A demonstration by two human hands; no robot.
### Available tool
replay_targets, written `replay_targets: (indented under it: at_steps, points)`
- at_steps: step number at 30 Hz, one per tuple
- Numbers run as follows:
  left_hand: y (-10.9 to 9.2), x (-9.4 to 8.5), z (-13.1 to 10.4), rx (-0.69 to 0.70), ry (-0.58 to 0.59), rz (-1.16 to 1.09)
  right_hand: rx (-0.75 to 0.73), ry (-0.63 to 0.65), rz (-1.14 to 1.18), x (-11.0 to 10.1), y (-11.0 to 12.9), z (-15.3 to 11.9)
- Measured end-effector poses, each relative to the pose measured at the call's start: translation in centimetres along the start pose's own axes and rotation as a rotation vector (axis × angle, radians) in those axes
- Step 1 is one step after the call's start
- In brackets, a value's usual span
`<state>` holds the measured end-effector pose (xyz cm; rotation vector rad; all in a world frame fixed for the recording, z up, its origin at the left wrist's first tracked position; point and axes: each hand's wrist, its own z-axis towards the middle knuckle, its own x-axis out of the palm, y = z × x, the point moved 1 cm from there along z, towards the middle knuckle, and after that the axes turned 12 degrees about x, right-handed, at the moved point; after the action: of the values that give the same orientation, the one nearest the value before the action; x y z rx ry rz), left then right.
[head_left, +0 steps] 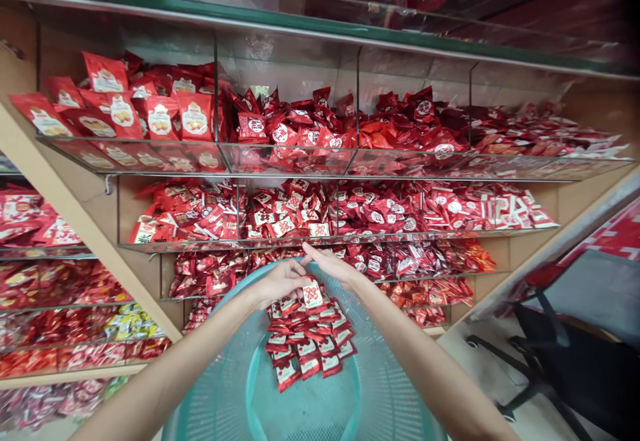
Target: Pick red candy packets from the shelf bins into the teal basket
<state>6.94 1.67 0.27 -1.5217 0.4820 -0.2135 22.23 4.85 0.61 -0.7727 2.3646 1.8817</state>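
My left hand (281, 282) is closed, its fingertips pinching the upper edge of a red and cream snack packet (313, 295). Just to its right, my right hand (330, 265) has its fingers stretched out to the left, and their tips meet my left fingers. Whether the right hand also touches the packet is hidden. Below both hands, a heap of matching small packets (309, 347) lies inside a teal plastic basket (395, 387), toward its far side. The basket's far rim is right under my wrists, against the shelves.
A glass-fronted upper shelf (285, 161) holds red packets in divided compartments. Lower shelves (280, 237) behind the basket hold more. A wooden post (90, 227) separates another packet-filled rack on the left. A black office chair (565, 347) stands at the right.
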Motion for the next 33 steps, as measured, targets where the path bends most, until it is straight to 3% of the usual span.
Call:
replay_targets:
  at_steps: [4,9,16,21,23,26,29,33]
  points:
    - [1.4,0.7,1.1,0.051,-0.018,0.103,0.012,-0.015,0.03,-0.1,-0.2,0.2]
    - [2.0,0.5,2.0,0.332,-0.105,0.522,-0.001,-0.037,0.071,-0.3,-0.6,0.3]
    - [0.4,0.9,-0.7,0.506,-0.151,1.001,-0.032,-0.024,0.05,-0.6,-0.9,0.5]
    - [0.7,2.6,-2.6,0.574,0.065,1.151,-0.025,-0.065,-0.005,-0.6,-1.5,1.1]
    - [0.7,2.8,-2.7,0.592,0.091,1.138,-0.019,-0.063,-0.009,-0.6,-1.6,1.2]
    - [-0.9,1.8,-2.3,0.695,-0.014,1.07,-0.038,-0.036,0.015,-0.6,-1.9,1.1]
    - [-4.0,0.0,-1.1,0.79,-0.182,1.043,-0.046,-0.04,0.017,-0.8,-2.1,1.0]
    - [-7.6,-1.4,1.7,0.692,-0.354,1.172,-0.025,-0.065,-0.016,-1.2,-2.4,0.9]
